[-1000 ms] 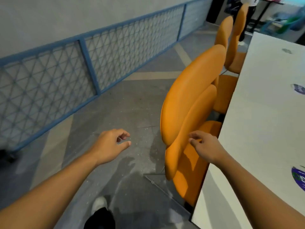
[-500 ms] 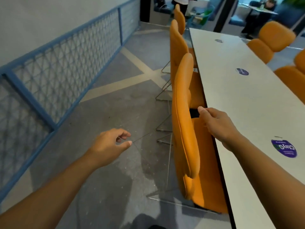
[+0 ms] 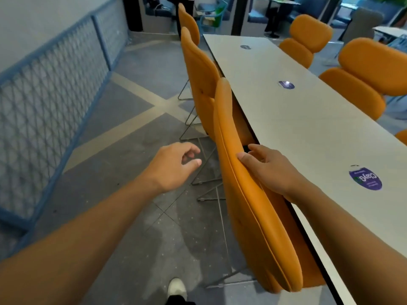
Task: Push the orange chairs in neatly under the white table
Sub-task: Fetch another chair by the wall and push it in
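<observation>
A row of orange chairs stands along the left edge of the long white table (image 3: 297, 119). The nearest orange chair (image 3: 248, 216) has its backrest close against the table edge, with its wire legs on the floor. My right hand (image 3: 268, 170) grips the top edge of that backrest, thumb on the outer face and fingers curled over the table side. My left hand (image 3: 174, 166) hovers left of the chair, loosely curled and holding nothing. A second orange chair (image 3: 200, 69) and a third (image 3: 187, 18) stand further along the same side.
More orange chairs (image 3: 372, 69) stand on the table's far side. A blue mesh railing (image 3: 44, 102) runs along the left, with a grey floor aisle between it and the chairs. Round purple stickers (image 3: 365, 179) lie on the tabletop. My white shoe (image 3: 176, 287) shows below.
The view has swung to look along the table. My right hand has shifted onto the near chair's backrest edge and closed on it. My left hand has drifted closer to the chair.
</observation>
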Demonstrator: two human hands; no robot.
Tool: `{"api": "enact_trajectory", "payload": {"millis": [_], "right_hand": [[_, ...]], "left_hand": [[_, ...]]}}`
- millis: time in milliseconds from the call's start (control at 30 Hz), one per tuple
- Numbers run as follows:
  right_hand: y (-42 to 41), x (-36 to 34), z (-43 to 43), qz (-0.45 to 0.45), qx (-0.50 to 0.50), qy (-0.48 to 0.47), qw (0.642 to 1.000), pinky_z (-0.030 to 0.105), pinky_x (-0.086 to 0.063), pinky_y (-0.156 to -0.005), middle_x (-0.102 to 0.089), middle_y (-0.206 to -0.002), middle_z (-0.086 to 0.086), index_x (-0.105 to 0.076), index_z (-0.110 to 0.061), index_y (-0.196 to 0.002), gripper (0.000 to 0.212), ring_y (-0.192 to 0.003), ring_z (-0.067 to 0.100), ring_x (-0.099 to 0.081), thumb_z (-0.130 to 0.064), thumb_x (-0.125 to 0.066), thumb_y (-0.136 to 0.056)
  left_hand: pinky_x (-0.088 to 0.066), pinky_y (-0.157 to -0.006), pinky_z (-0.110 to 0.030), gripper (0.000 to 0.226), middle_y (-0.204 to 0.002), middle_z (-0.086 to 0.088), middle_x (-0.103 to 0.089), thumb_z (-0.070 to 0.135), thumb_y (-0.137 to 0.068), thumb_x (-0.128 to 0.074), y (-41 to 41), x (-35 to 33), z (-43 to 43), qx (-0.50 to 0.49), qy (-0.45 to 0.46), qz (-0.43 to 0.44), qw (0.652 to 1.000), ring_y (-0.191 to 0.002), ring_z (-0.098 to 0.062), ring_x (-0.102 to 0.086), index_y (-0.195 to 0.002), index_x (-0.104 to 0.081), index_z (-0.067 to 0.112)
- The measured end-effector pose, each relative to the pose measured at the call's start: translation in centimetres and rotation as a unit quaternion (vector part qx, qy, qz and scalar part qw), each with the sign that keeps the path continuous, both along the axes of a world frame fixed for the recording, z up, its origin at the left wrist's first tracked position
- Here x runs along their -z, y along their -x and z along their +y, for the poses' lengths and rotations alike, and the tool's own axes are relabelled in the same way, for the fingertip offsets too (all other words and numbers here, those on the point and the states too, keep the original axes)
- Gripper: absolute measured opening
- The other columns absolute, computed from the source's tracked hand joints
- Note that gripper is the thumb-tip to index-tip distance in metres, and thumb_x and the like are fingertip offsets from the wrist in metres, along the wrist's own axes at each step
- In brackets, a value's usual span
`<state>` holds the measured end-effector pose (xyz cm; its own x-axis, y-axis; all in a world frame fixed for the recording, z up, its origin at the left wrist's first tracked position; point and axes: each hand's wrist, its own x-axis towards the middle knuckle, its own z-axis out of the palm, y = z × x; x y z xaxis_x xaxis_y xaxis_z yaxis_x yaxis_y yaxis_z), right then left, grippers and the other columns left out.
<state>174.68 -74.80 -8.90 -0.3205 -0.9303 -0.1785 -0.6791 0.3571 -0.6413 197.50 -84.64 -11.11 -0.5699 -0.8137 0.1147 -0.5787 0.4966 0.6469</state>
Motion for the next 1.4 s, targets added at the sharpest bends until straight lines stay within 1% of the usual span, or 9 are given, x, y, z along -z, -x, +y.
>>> {"api": "enact_trajectory", "payload": {"millis": [133,367,567,767,933,1067,1133,1233,1400], "right_hand": [[0.2,-0.2,-0.7,0.024,-0.008,-0.005,1.0,0.047,-0.047,-0.106,-0.049,-0.15,-0.001,-0.034,-0.027,-0.155,0.076,-0.129,0.021,-0.053,-0.069,-0.044,-0.093],[-1.1,-0.4,-0.7,0.037,-0.01,-0.004,0.999,0.037,-0.051,-0.099,-0.058,-0.139,-0.005,-0.04,-0.027,-0.153,0.066,-0.116,0.013,-0.059,-0.064,-0.039,-0.098],[-2.0,-0.3,-0.4,0.016,0.022,0.001,1.0,0.033,-0.052,-0.096,-0.06,-0.136,-0.01,-0.039,-0.031,-0.153,0.062,-0.111,0.008,-0.06,-0.062,-0.038,-0.099],[-3.8,-1.0,-0.5,0.002,0.096,-0.032,0.995,0.031,-0.049,-0.099,-0.054,-0.146,-0.011,-0.033,-0.038,-0.155,0.059,-0.119,0.011,-0.058,-0.059,-0.04,-0.1],[-6.8,-2.0,-1.0,0.01,0.175,-0.069,0.982,0.028,-0.04,-0.089,-0.055,-0.144,-0.007,-0.035,-0.039,-0.153,0.052,-0.107,0.01,-0.053,-0.053,-0.038,-0.103],[-9.3,-1.3,-1.9,0.077,0.261,-0.089,0.958,0.035,-0.047,-0.092,-0.057,-0.142,-0.005,-0.038,-0.038,-0.151,0.056,-0.112,0.018,-0.058,-0.062,-0.033,-0.101],[-10.2,-0.8,-2.0,0.138,0.302,-0.093,0.939,0.039,-0.051,-0.089,-0.064,-0.132,-0.005,-0.045,-0.039,-0.146,0.057,-0.106,0.019,-0.06,-0.068,-0.03,-0.098],[-11.3,-0.6,-2.0,0.193,0.343,-0.086,0.915,0.035,-0.05,-0.077,-0.07,-0.112,-0.007,-0.058,-0.037,-0.13,0.054,-0.09,0.015,-0.059,-0.069,-0.029,-0.097],[-11.1,-0.1,-2.1,0.22,0.348,-0.101,0.906,0.034,-0.052,-0.077,-0.069,-0.112,-0.011,-0.055,-0.038,-0.132,0.064,-0.091,0.014,-0.062,-0.078,-0.025,-0.092]], "left_hand": [[-0.043,-0.095,-0.027,0.038,-0.128,0.005,-0.055,0.038,-0.096,-0.055,3.0,-1.6,-4.1,0.058,0.011,-0.028,0.998,-0.117,-0.011,-0.052,-0.133,-0.053,0.028],[-0.029,-0.115,-0.05,0.047,-0.152,0.01,-0.034,0.045,-0.098,-0.048,7.9,-2.7,-8.3,0.182,0.047,-0.05,0.981,-0.142,-0.014,-0.027,-0.143,-0.043,0.034],[-0.009,-0.12,-0.052,0.043,-0.155,0.014,-0.031,0.05,-0.098,-0.041,9.8,-2.4,-10.8,0.277,0.108,-0.124,0.947,-0.15,-0.016,-0.004,-0.139,-0.046,0.04],[-0.007,-0.121,-0.052,0.048,-0.153,0.012,-0.035,0.057,-0.096,-0.035,9.6,-2.4,-13.2,0.367,0.133,-0.125,0.912,-0.15,-0.015,-0.005,-0.14,-0.043,0.042],[-0.005,-0.121,-0.05,0.053,-0.155,0.011,-0.029,0.06,-0.095,-0.031,9.2,-2.4,-14.5,0.419,0.151,-0.13,0.886,-0.15,-0.017,-0.004,-0.145,-0.034,0.043],[-0.003,-0.121,-0.05,0.057,-0.157,0.011,-0.026,0.064,-0.095,-0.028,9.2,-2.1,-15.3,0.445,0.177,-0.145,0.866,-0.15,-0.02,-0.003,-0.148,-0.029,0.043],[-0.005,-0.12,-0.053,0.059,-0.155,0.009,-0.029,0.068,-0.092,-0.029,9.4,-2.2,-15.7,0.456,0.188,-0.15,0.857,-0.149,-0.023,-0.007,-0.146,-0.029,0.044],[-0.007,-0.119,-0.057,0.069,-0.149,0.005,-0.035,0.077,-0.083,-0.036,9.8,-3.0,-16.2,0.467,0.212,-0.169,0.842,-0.146,-0.027,-0.015,-0.144,-0.03,0.045],[-0.008,-0.118,-0.057,0.078,-0.139,0.0,-0.038,0.078,-0.074,-0.053,10.9,-3.8,-16.3,0.482,0.231,-0.193,0.822,-0.138,-0.033,-0.029,-0.142,-0.035,0.043]]}}
